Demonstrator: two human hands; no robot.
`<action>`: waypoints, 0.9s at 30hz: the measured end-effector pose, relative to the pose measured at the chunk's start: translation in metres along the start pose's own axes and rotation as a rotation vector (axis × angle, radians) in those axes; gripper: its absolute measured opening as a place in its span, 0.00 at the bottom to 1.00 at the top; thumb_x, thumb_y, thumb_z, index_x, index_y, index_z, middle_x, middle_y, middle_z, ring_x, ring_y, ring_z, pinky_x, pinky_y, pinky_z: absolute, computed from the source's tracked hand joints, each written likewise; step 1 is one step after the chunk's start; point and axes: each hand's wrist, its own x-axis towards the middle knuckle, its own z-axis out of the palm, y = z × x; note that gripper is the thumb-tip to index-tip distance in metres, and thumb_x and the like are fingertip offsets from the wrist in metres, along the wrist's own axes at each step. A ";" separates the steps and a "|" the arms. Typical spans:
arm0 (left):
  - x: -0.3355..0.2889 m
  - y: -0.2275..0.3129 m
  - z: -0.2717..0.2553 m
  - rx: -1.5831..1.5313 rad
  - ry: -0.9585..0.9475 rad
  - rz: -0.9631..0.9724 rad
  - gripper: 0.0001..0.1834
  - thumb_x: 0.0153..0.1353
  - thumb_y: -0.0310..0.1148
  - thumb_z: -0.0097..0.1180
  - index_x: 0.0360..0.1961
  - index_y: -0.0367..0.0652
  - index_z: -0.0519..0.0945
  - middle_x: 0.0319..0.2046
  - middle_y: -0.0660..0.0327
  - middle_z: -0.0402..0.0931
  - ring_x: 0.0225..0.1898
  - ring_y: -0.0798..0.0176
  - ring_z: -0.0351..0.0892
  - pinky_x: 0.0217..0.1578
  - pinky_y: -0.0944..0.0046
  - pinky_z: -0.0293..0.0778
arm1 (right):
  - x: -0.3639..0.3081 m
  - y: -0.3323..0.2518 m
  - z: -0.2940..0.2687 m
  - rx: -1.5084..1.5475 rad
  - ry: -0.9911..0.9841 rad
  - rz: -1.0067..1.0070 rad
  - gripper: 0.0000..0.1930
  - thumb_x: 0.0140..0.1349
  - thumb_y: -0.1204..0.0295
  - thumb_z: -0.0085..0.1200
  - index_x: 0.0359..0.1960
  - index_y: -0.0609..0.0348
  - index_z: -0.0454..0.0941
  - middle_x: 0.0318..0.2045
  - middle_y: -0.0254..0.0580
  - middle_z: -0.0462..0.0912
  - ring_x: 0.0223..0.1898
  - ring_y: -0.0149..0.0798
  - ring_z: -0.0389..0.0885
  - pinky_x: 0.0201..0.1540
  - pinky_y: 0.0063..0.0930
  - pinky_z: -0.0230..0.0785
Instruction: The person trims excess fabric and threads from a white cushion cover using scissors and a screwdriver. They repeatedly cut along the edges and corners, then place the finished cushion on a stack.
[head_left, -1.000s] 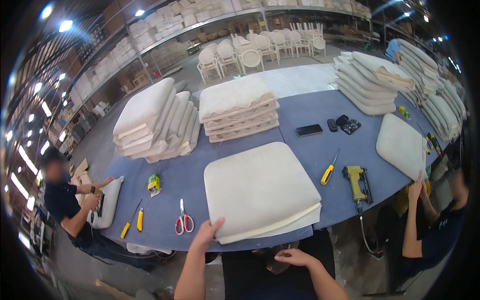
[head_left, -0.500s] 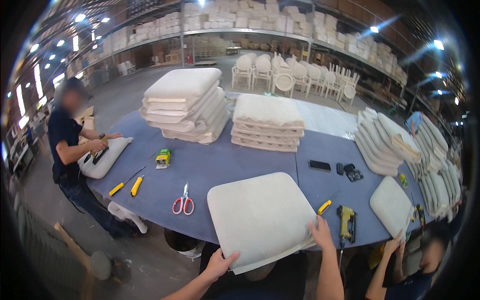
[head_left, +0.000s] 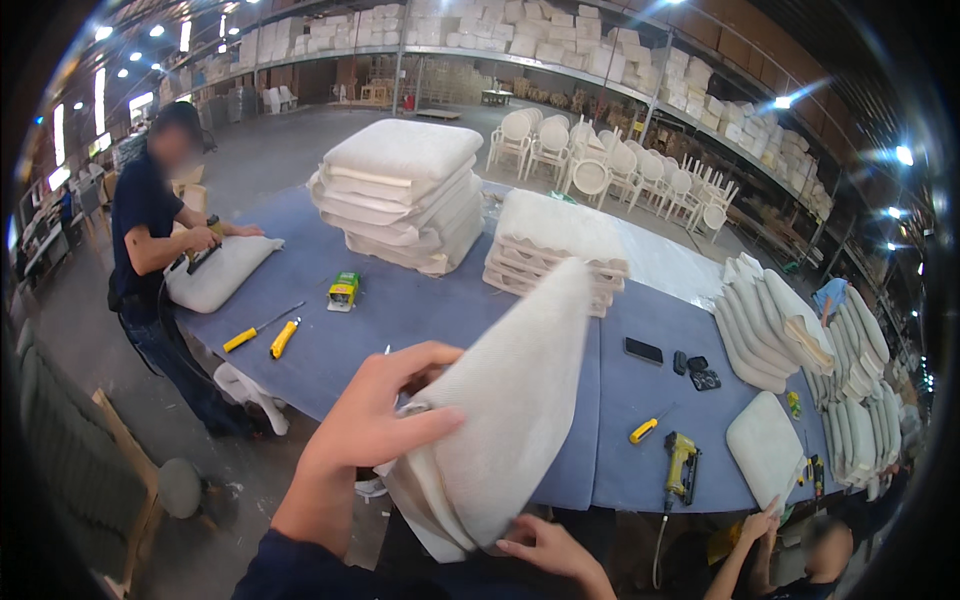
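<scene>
A pale fabric-covered seat cushion (head_left: 510, 390) is tilted up on edge above the near side of the table, its upper corner blurred. My left hand (head_left: 375, 415) grips its left side, thumb over the face and fingers curled behind. Low down, my right hand (head_left: 552, 550) holds the bottom edge; part of its grip is hidden. Loose fabric and layered edging show along the cushion's lower left. To the right lie a yellow-handled screwdriver (head_left: 645, 431) and a yellow staple gun (head_left: 682, 468) with a hose. The red-handled scissors are almost wholly hidden behind my left hand.
Two cushion stacks (head_left: 400, 205) (head_left: 560, 240) stand at the back of the blue-grey table (head_left: 300, 370). A green box (head_left: 343, 291), a cutter (head_left: 285, 338) and a phone (head_left: 643, 350) lie on it. Co-workers handle cushions at left (head_left: 215, 280) and lower right (head_left: 765, 450).
The cushion has gone from lying nearly flat to standing tilted on edge. My left hand has risen with its side, and my right hand has moved down to the bottom edge.
</scene>
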 end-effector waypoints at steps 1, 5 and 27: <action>0.011 0.004 0.011 0.081 -0.060 0.026 0.28 0.60 0.39 0.76 0.58 0.36 0.84 0.36 0.62 0.84 0.37 0.69 0.80 0.43 0.64 0.77 | -0.006 -0.035 -0.014 -0.074 0.102 -0.190 0.29 0.79 0.53 0.59 0.63 0.71 0.75 0.50 0.53 0.89 0.48 0.47 0.90 0.55 0.39 0.82; 0.040 0.030 0.064 0.283 -0.261 0.143 0.33 0.57 0.43 0.78 0.60 0.38 0.84 0.36 0.57 0.83 0.36 0.61 0.83 0.43 0.62 0.79 | -0.006 -0.150 -0.075 -0.081 1.082 -0.929 0.22 0.70 0.56 0.61 0.50 0.66 0.86 0.44 0.51 0.91 0.50 0.51 0.89 0.64 0.50 0.75; -0.003 -0.300 0.151 -1.067 0.017 -0.390 0.40 0.75 0.62 0.58 0.76 0.44 0.74 0.73 0.53 0.75 0.76 0.46 0.70 0.79 0.41 0.61 | -0.013 -0.107 -0.211 -0.074 1.546 -0.956 0.16 0.74 0.68 0.42 0.35 0.57 0.83 0.34 0.44 0.85 0.41 0.52 0.81 0.59 0.47 0.67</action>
